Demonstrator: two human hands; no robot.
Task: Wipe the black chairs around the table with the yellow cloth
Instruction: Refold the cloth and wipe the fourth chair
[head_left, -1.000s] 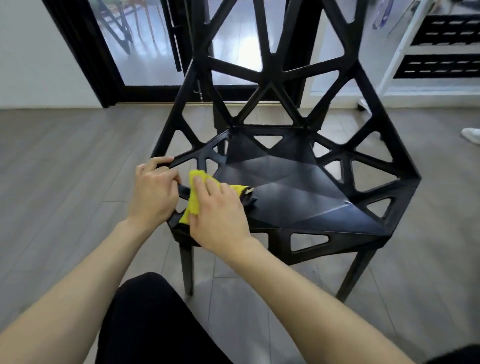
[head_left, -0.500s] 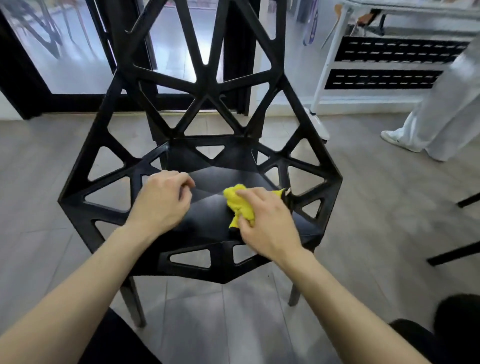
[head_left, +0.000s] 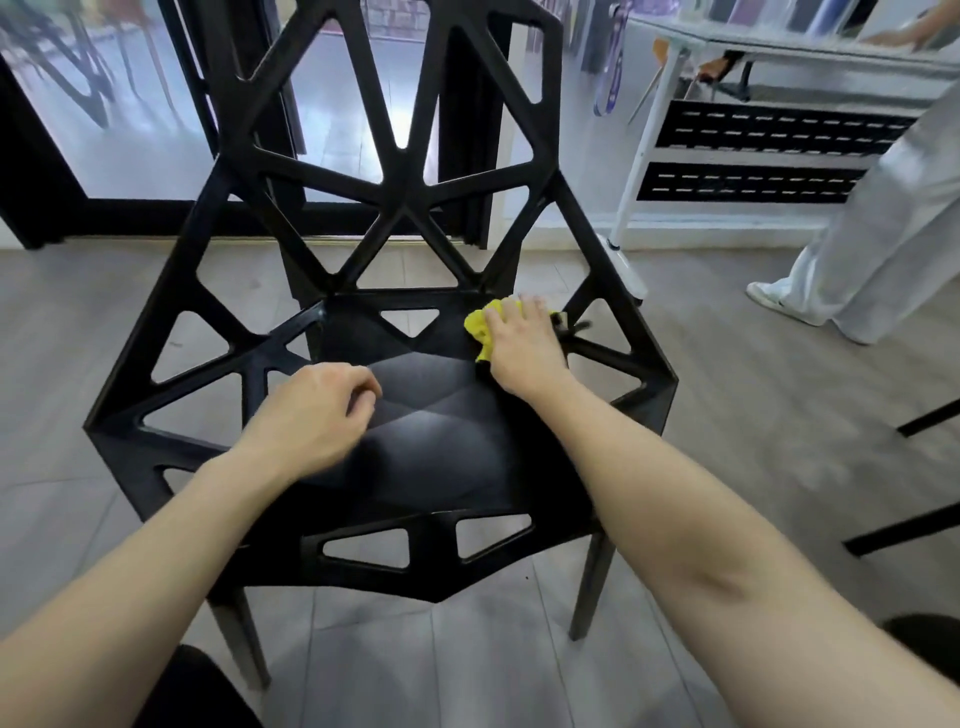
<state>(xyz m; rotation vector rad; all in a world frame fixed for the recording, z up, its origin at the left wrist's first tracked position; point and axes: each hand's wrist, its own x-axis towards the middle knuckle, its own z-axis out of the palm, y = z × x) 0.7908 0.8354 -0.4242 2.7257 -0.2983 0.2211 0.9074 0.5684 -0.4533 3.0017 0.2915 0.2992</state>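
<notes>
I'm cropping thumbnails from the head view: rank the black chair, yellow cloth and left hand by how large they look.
1. black chair, by far the largest
2. left hand
3. yellow cloth, mostly hidden under the right hand

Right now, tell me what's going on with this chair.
A person is wiping a black chair with a yellow cloth. The right hand presses the cloth against the back right corner of the seat, near where the seat meets the armrest struts. The left hand hangs over the left side of the seat with fingers loosely curled, holding nothing. Another person in pale trousers stands off to the right by a white table.
</notes>
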